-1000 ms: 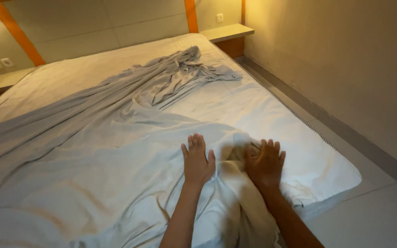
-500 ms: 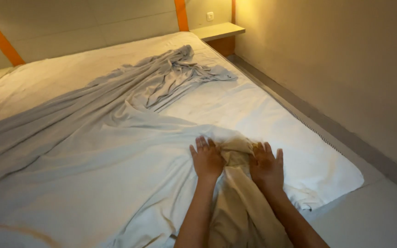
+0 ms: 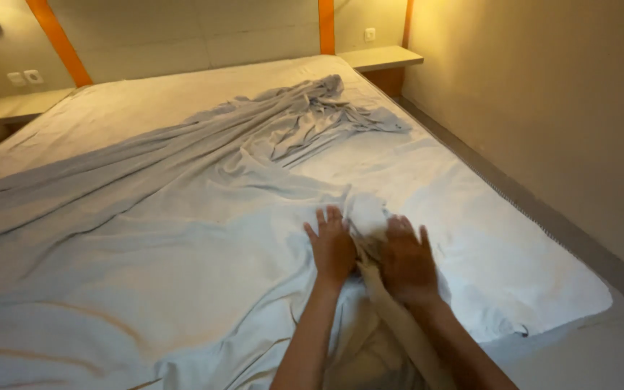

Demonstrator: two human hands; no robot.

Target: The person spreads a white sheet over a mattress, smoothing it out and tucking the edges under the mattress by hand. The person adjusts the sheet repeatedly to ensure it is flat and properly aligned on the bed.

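Head view looks down across a wide bed (image 3: pixel 543 282) whose mattress is covered in a pale fitted cover, with a loose grey-white bed sheet (image 3: pixel 146 238) spread over most of it. The sheet lies in long diagonal creases and bunches into a rumpled heap toward the far side of the bed, near the headboard. Both of the person's bare forearms reach in from the bottom edge. The left hand (image 3: pixel 332 247) lies palm down on the sheet, its fingers released and spread flat against the cloth. The right hand (image 3: pixel 407 261) lies just beside it, also palm down with the fingers extended and slightly parted, pressing on the cloth rather than clenching it. Between the two hands a narrow ridge of gathered fabric (image 3: pixel 367 230) stands up, paler at its top, and runs back toward the person between the forearms. To the right of the hands the mattress cover is bare and smooth out to the near corner of the bed. Behind the bed a pale wall panel carries two orange strips (image 3: pixel 326 25), a small shelf (image 3: pixel 378 56) sits at the far right corner, another shelf (image 3: pixel 16 107) at the left with wall sockets (image 3: pixel 24 76) above it.
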